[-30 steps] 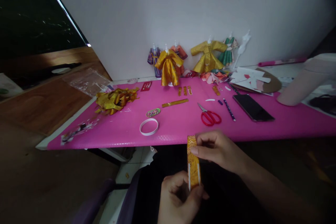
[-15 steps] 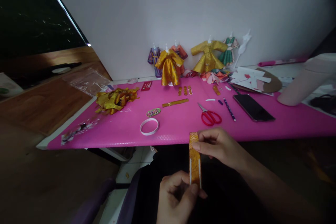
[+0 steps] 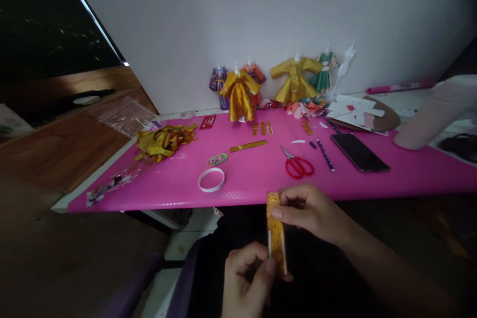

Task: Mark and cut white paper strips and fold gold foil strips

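- Left hand (image 3: 248, 280) and right hand (image 3: 307, 212) pinch a gold strip (image 3: 276, 233) closed between thumb and fingers, lower and upper ends.
- Beyond, leftward: red card (image 3: 207, 122), print unreadable.
- Far right: bottle (image 3: 428, 119), contents hidden.

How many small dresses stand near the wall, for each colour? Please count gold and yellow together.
Gold or yellow dresses: 2
Purple dress: 1
Orange dress: 1
Green dress: 1
Total: 5
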Tool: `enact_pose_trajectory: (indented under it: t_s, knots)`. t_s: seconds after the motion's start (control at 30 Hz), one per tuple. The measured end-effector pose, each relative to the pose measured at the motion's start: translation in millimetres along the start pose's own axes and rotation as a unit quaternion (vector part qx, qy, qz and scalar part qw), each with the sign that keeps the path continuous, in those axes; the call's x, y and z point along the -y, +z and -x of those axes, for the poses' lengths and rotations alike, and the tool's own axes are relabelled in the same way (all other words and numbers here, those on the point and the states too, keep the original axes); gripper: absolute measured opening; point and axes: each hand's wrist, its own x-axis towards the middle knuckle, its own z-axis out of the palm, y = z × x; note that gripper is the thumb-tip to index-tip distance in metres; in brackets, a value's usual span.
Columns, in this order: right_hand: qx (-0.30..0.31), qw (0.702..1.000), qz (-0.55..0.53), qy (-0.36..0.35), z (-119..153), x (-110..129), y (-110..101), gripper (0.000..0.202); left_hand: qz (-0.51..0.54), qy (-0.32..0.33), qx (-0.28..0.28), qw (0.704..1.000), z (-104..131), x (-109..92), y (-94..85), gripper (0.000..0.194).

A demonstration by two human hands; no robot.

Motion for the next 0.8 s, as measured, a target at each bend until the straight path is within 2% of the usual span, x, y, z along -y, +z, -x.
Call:
enact_pose_trajectory:
  t_s: [0.2,0.43,0.6,0.8]
  knots:
    - [0.007,1.000,0.003,0.007,1.3,1.1,2.8,0.025,-0.021,-0.007,-0.010,1.000,-2.7,-1.5,0.8,0.047]
    - [0.011,1.000,0.014,0.006,0.3,0.1,3.2,0.026,0.032,-0.004,0.007,0.999,-3.6,-2.2,0.7,0.045]
    - [0.016,1.000,0.010,0.009,-0.7,-1.5,4.2,0.025,0.024,-0.021,-0.015,0.999,-4.2,-2.7,3.2,0.047]
    - [0.007,1.000,-0.008,0.010,-4.3,-4.7,3.9,0.025,0.044,-0.012,0.011,0.999,-4.4,-4.2,2.8,0.040]
